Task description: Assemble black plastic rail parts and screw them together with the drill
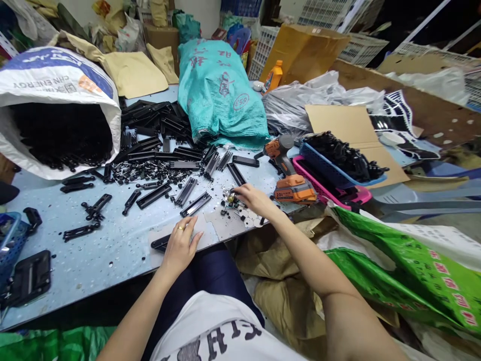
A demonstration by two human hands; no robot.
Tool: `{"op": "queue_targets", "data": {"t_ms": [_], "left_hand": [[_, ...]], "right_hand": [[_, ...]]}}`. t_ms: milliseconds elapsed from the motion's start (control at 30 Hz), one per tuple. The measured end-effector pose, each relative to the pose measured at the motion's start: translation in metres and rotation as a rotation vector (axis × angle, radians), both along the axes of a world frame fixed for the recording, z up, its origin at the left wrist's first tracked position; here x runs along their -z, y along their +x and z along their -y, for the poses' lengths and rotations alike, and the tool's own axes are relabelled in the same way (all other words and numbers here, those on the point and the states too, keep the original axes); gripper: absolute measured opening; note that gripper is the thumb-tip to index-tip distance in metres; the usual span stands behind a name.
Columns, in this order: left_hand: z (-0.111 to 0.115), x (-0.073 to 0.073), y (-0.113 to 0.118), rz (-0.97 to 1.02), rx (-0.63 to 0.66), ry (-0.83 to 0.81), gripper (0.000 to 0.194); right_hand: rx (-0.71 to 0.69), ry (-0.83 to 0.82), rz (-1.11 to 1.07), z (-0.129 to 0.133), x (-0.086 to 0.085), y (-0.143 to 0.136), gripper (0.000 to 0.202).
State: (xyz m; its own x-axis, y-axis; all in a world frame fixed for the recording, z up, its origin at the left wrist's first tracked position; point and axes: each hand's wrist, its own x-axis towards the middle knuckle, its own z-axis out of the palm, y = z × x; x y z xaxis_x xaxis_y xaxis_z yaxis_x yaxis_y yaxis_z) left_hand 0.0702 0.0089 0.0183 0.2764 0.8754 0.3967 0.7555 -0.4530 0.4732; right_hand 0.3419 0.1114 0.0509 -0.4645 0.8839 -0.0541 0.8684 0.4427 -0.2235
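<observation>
Near the table's front edge, my left hand point(182, 242) rests over a black plastic part point(161, 243) on a grey board point(206, 230), its fingers curled down around the part. My right hand point(255, 199) reaches to the right end of that board, with thumb and fingers pinched at a small brass-coloured piece point(230, 198). Small black and silver bits lie around those fingertips. Behind the hands are black slotted bars point(196, 204) and a pile of screws point(150, 171). An orange and black cordless drill point(289, 175) stands to the right of my right hand.
A white sack of black parts point(60, 130) lies open at the left. A teal sack point(223, 90) sits at the back. Blue point(338, 168) and pink baskets point(323, 193) are at the right, beside flattened cardboard point(349, 130). A blue basket point(15, 240) stands at the left edge.
</observation>
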Motion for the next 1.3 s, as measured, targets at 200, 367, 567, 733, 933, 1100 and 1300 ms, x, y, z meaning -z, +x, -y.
{"op": "queue_targets", "data": {"t_ms": [200,367,567,733,933,1100,1300], "left_hand": [[0.006,-0.014,0.003,0.021,0.145,-0.276,0.033],[0.015,-0.020,-0.012,0.089,0.153,-0.409,0.032],[0.026,-0.034,-0.021,0.186,0.375,-0.503,0.039],[0.029,-0.015,-0.014,0.160,0.169,-0.418,0.035],[0.020,0.009,-0.020,-0.005,-0.075,-0.171,0.040],[0.010,0.015,-0.052,-0.286,-0.141,-0.069,0.034],[0.002,0.036,-0.066,-0.329,-0.020,-0.149,0.033]], "right_hand": [[-0.491,-0.150,-0.314,0.050,-0.023,-0.070,0.042],[-0.466,-0.284,-0.417,0.055,-0.023,-0.083,0.037],[-0.581,-0.916,-0.609,0.052,-0.023,-0.075,0.047],[-0.447,-0.536,-0.460,0.060,-0.002,-0.080,0.035],[-0.167,-0.331,-0.354,0.037,0.014,-0.061,0.029],[0.497,0.241,0.021,-0.012,0.013,0.017,0.040],[0.217,0.102,0.189,-0.007,0.044,0.047,0.031]]}}
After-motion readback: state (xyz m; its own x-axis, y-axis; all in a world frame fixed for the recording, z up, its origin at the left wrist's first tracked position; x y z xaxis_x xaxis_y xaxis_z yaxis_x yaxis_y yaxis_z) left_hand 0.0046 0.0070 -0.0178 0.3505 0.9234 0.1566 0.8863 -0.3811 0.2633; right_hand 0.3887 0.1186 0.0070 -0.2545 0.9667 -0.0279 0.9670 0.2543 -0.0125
